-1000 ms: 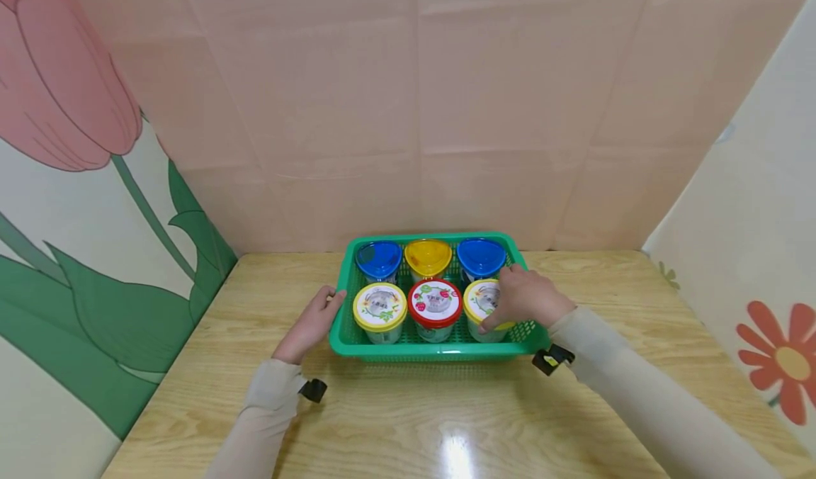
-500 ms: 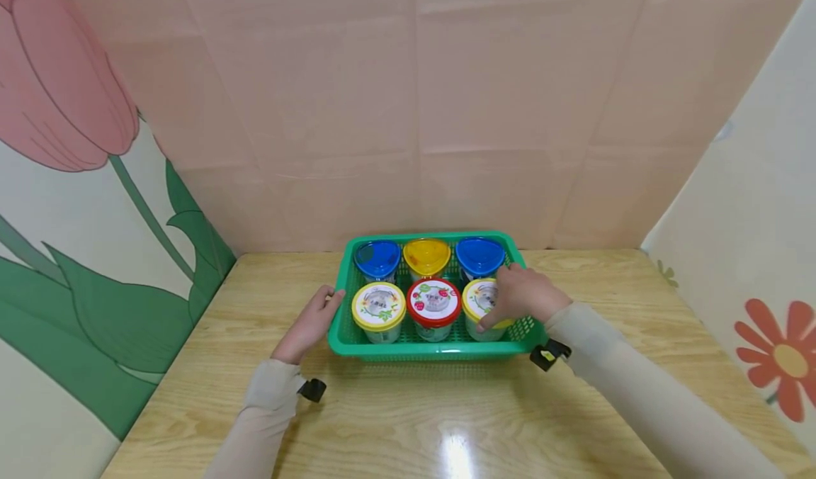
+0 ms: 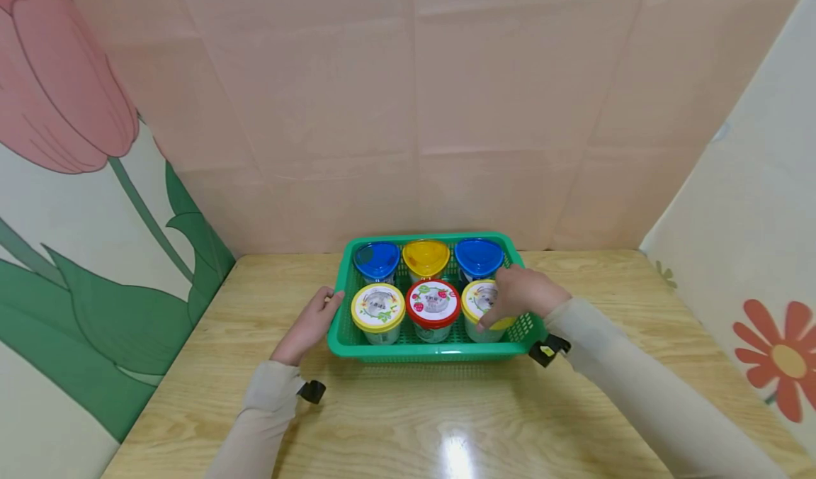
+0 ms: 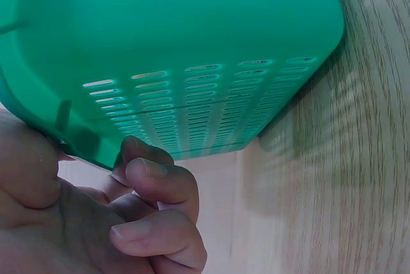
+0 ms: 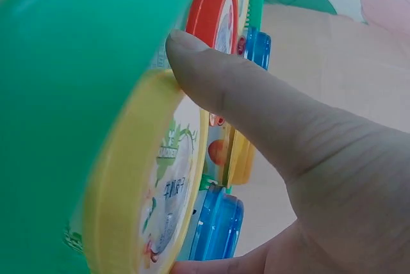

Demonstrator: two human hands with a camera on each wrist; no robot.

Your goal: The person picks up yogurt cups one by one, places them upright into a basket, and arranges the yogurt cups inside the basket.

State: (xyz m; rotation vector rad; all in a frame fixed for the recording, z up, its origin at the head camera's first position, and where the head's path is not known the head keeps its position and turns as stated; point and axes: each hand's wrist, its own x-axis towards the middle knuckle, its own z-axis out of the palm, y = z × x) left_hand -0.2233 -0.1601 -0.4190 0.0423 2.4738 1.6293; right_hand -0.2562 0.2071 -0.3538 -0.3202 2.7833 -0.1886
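A green mesh basket (image 3: 440, 349) holds several lidded tubs in two rows. At its left end my left hand (image 3: 312, 323) grips the rim, and the left wrist view has the bent fingers (image 4: 168, 184) under the rim beside the basket's slotted wall (image 4: 192, 18). My right hand (image 3: 530, 293) grips the front-right tub with a yellow-edged lid (image 3: 476, 305), which stands in the basket. In the right wrist view its thumb (image 5: 218, 75) lies over the near edge of that lid (image 5: 173, 184); the other fingers are mostly hidden.
Beside the gripped tub stand a red-lidded tub (image 3: 433, 302) and another yellow-lidded one (image 3: 378, 307). The back row has blue (image 3: 378, 259), yellow (image 3: 426, 258) and blue (image 3: 479, 258) rounded-triangle lids. The basket rests on a wooden table (image 3: 382, 422) near the pink back wall (image 3: 408, 146).
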